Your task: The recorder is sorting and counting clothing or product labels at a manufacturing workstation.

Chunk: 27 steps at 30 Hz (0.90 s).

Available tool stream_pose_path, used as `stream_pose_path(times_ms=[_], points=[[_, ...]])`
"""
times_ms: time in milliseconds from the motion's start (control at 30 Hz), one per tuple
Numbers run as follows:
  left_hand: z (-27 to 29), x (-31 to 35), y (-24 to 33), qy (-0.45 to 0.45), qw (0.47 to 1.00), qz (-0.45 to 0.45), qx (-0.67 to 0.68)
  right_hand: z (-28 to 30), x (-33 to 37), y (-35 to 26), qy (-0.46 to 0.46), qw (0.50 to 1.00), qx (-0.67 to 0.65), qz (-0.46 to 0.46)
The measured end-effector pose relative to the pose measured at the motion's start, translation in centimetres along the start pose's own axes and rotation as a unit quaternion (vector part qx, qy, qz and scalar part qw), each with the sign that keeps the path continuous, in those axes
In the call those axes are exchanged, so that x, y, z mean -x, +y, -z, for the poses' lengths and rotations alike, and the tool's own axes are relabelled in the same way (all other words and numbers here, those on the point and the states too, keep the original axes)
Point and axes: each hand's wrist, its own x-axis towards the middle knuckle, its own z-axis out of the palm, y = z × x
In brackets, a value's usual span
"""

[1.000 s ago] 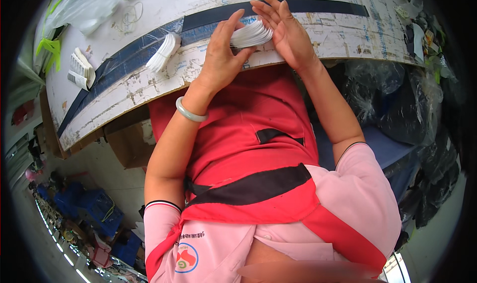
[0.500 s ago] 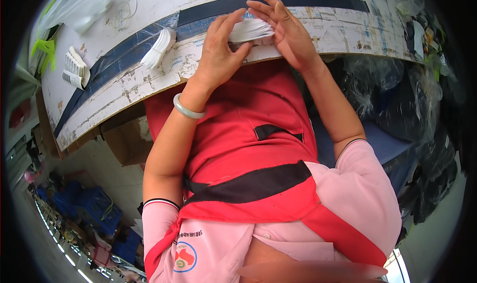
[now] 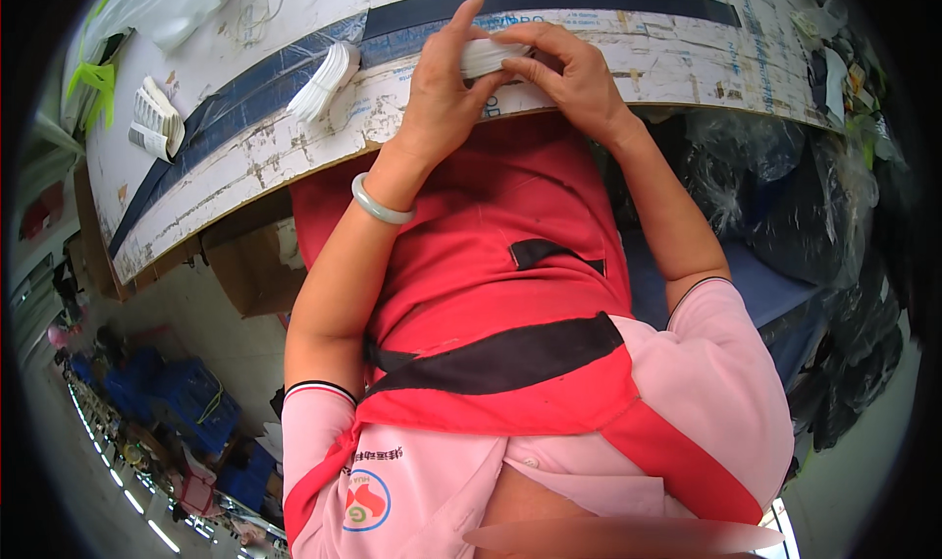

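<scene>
A stack of thin white strips (image 3: 488, 58) is held at the near edge of the table, between my two hands. My left hand (image 3: 439, 93), with a pale bangle on its wrist, grips the stack's left end, thumb on the near side and index finger pointing up. My right hand (image 3: 577, 80) closes on the right end, thumb and fingers curled over it. A second bundle of white strips (image 3: 326, 81) lies to the left of my left hand. Farther left rests a folded stack of printed white labels (image 3: 155, 122).
A dark blue band (image 3: 559, 0) runs along the worn white tabletop (image 3: 687, 73). Clear plastic bags (image 3: 157, 9) and a bright green strip (image 3: 93, 96) lie at the far left. Below the table stand a cardboard box (image 3: 250, 269) and, at right, plastic-wrapped dark bundles (image 3: 805, 196).
My right hand, which was spread flat beside the stack's right end, has curled its thumb and fingers onto it. The left index finger has straightened upward.
</scene>
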Motion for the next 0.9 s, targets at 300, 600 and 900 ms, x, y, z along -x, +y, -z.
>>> stream_pose_path(times_ms=[300, 600, 900], points=[[1.1, -0.2, 0.1, -0.034, 0.998, -0.037, -0.026, -0.7, -0.3, -1.6, 0.082, 0.908, 0.378, 0.162], [2.1, 0.8, 0.5, 0.064, 0.889, 0.158, 0.424, -1.9, -1.1, -1.1, 0.047, 0.956, 0.247, 0.15], [0.3, 0.7, 1.7, 0.104, 0.872, 0.156, 0.452, -2.7, -1.1, -0.4, 0.093, 0.953, 0.252, 0.142]])
